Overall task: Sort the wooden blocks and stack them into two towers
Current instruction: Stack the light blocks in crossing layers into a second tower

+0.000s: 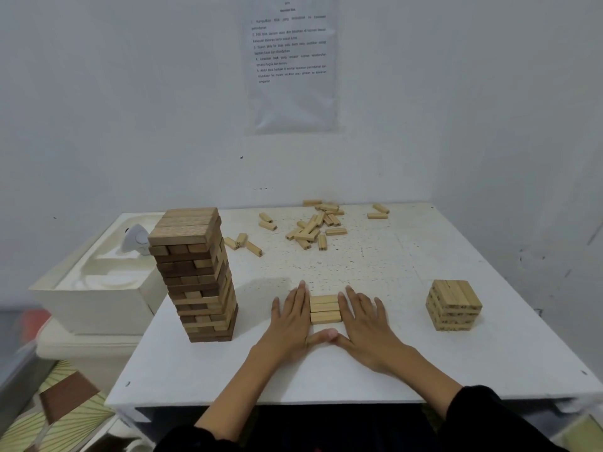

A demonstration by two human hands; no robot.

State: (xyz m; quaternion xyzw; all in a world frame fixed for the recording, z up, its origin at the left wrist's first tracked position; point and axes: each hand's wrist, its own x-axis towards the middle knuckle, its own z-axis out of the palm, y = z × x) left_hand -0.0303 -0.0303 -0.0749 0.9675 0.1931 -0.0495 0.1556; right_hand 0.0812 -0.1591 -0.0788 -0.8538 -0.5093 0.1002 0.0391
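While both of your hands lay flat on the white table [359, 370], the risks ran down from the biggest thing.

- **Dark tower:** The tall tower of darker blocks [195, 275] stood at the near left, close to the table's left edge. Its layers were uneven and some blocks jutted out. A brush from your left forearm or a jolt to the table would probably have toppled it.
- **Pale tower:** The short tower of pale blocks [454, 305] sat at the near right, well apart from your hands. The next layer would have had to cross open table to reach it, and setting it down off-square could have skewed the layers below.
- **Unsorted blocks:** The loose pale blocks [313, 226] lay scattered at the far middle, some heaped on one another and a few just beyond the tall tower. Reaching for those few could have clipped it.
- **Hands and row:** Your left hand [288, 316] and right hand [365, 321] were both spread with straight fingers. They pressed the left and right ends of the row of three pale blocks [325, 308], with the thumbs meeting on its near side, so neither hand gripped anything. Lifting the row by that squeeze alone could have let the middle block slip out.
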